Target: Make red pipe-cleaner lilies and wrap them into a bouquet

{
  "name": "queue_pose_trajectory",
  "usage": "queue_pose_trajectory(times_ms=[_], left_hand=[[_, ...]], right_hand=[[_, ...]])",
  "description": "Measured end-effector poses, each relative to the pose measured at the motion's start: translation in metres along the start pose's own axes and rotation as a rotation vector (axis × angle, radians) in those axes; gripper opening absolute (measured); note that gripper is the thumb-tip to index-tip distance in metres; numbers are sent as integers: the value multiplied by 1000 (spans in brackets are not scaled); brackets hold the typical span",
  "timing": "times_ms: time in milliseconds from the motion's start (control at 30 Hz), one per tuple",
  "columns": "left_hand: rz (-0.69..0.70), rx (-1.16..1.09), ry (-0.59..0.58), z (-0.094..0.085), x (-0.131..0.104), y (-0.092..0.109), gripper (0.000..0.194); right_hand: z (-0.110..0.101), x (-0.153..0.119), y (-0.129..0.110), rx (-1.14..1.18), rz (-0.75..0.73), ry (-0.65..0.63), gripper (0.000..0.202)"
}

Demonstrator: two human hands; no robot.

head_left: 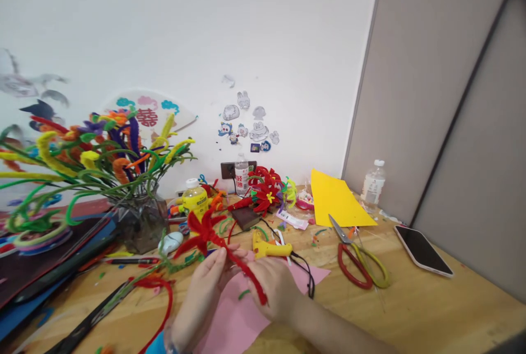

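A red fuzzy flower (204,233) with pointed petals is held up over the desk, its long red stem slanting down to the right. My left hand (213,270) is closed on the flower's base, thumb on top. Around the stem, my right hand (273,288) is closed, with the stem's end lying across it. Below both hands lies a pink sheet (236,315). A yellow glue gun (271,247) rests just behind my right hand, its black cord curving to the right.
At the left stands a dark glass vase (142,222) full of fuzzy flowers. Scissors (357,255), a yellow sheet (339,200), a phone (424,250) and a clear bottle (373,184) are at the right. A yellow-labelled bottle (195,199) and a red bouquet (267,192) stand behind.
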State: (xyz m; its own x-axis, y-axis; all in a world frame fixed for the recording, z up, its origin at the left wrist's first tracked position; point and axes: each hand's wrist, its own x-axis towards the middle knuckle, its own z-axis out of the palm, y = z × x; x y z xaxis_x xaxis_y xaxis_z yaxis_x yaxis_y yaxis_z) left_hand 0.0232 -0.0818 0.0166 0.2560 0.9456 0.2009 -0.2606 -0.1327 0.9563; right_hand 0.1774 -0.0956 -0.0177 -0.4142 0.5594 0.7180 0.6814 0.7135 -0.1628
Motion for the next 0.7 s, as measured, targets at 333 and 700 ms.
queue_pose_trajectory(times_ms=[333,700], left_hand=[[1,-172,175,-9,4,0,23],[-7,-271,205,-16,13,11,36]], right_hand=[[10,-4,-4,-102,61,80,27],[45,-15,6,-141,112,-44,25]])
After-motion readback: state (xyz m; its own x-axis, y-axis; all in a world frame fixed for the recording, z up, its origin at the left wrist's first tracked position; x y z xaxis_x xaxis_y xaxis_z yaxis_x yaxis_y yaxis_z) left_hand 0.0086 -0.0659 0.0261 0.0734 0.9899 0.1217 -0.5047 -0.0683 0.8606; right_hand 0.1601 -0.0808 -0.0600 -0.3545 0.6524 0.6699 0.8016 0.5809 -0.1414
